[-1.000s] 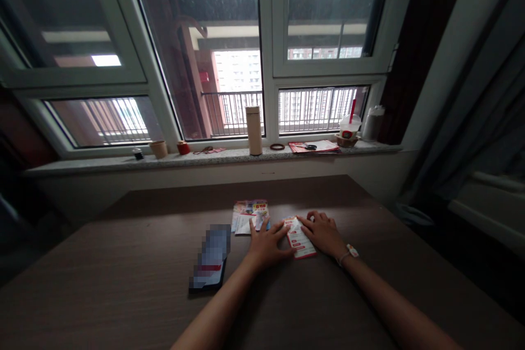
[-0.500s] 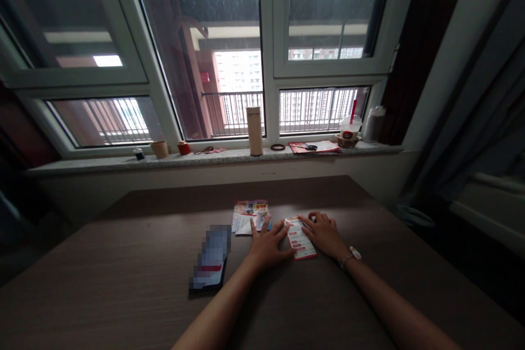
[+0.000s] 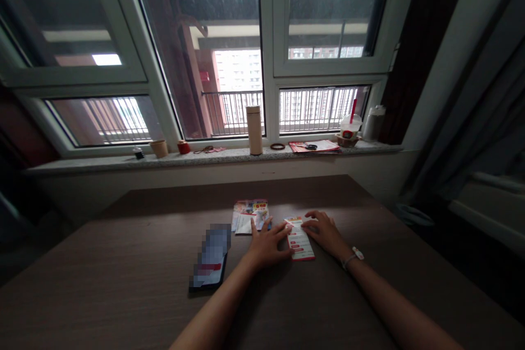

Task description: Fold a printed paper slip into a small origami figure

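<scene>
Dark wood table (image 3: 102,284) under a window; sill (image 3: 205,159) holds flask (image 3: 254,130) and cup (image 3: 350,127); leaflet (image 3: 299,241) lies flat mid-table; left hand (image 3: 266,243) and right hand (image 3: 326,232), fingers spread, press its edges; phone (image 3: 211,258) to the left.

1. Room: dim; corners near black.
2. Light source: daylight through window (image 3: 262,65), panes overexposed.
3. Tabletop (image 3: 123,284): faint sheen, soft shadows.
4. Edges: wide-angle bending, window frames bowed.
5. Phone (image 3: 211,257): pixelated patch.
</scene>
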Motion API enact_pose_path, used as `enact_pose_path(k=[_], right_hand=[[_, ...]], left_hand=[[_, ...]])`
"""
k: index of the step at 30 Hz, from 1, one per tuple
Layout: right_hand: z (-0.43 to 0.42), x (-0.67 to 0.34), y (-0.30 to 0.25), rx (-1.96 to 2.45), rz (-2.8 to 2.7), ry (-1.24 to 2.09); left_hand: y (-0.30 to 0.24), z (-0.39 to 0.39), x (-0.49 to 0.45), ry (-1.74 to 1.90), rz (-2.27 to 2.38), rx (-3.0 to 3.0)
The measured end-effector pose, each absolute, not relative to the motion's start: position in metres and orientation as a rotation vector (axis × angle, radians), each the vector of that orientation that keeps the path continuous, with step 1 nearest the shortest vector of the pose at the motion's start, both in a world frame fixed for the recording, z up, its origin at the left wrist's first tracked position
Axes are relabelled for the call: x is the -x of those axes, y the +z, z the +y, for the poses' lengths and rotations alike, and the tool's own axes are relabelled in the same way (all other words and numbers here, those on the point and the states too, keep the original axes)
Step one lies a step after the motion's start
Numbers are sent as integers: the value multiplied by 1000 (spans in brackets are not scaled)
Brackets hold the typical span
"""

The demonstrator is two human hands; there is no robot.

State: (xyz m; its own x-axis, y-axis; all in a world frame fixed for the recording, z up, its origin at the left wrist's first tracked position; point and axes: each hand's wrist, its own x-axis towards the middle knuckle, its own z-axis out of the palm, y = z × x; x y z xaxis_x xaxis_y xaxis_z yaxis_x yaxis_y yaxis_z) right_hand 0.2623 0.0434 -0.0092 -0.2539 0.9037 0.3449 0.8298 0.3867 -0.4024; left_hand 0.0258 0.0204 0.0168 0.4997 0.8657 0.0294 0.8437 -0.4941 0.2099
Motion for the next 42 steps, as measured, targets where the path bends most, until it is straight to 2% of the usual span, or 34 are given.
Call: enact_pose_path(k=[15,28,42], right_hand=[[42,-285,0,1393,-2305,526],[39,-274,-4,1430,-2170,448],[41,-293,6,1333,-2385,699]], left_hand=[[11,23,-25,256,1434,-2589],[6,24,-28,345,1494,-2582],[7,23,-28,308,1537,-2588]])
